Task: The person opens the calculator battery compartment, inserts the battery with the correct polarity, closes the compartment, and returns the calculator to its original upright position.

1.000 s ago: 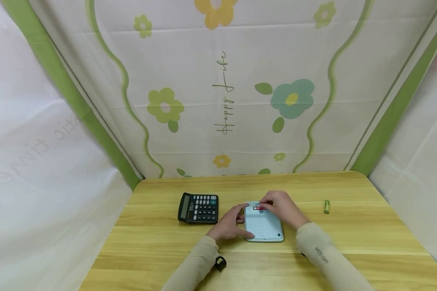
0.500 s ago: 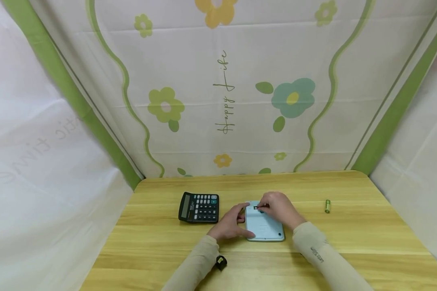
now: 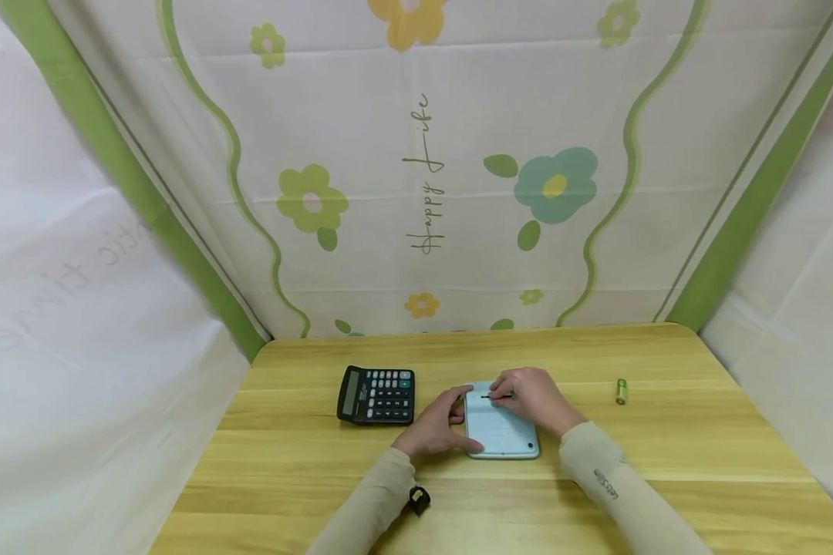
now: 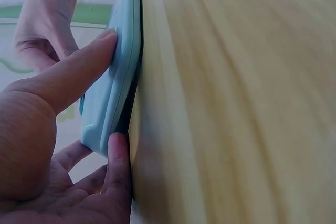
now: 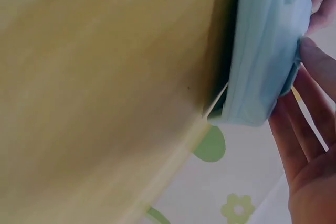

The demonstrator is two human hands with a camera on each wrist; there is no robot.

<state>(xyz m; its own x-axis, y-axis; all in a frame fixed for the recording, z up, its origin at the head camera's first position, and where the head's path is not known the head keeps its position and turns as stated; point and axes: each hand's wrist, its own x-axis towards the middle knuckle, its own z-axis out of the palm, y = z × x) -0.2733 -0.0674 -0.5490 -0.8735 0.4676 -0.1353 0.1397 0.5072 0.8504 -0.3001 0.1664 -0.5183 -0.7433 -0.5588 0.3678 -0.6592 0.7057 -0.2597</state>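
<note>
A light-blue calculator [image 3: 503, 432] lies back side up on the table, a narrow dark slot showing near its far end. My left hand [image 3: 436, 428] grips it from the left, thumb on the near corner and fingers at the far-left edge. In the left wrist view its thumb [image 4: 86, 64] presses on the calculator's side. Over the slot, the right hand [image 3: 533, 397] has thumb and fingers bent together. The right wrist view shows a small light-blue flap, like a battery cover [image 5: 291, 78], between thumb and fingers; the fingers hide much of it.
Left of the hands stands a black calculator [image 3: 377, 395], screen to the left. A green battery [image 3: 621, 391] lies at the right on the wooden table [image 3: 673, 462]. Floral curtains [image 3: 361, 270] hang behind and at both sides.
A red battery showed by the right fingertips a second ago; its red is now out of sight, and the dark opening has narrowed to a thin line. The left hand keeps its hold.
</note>
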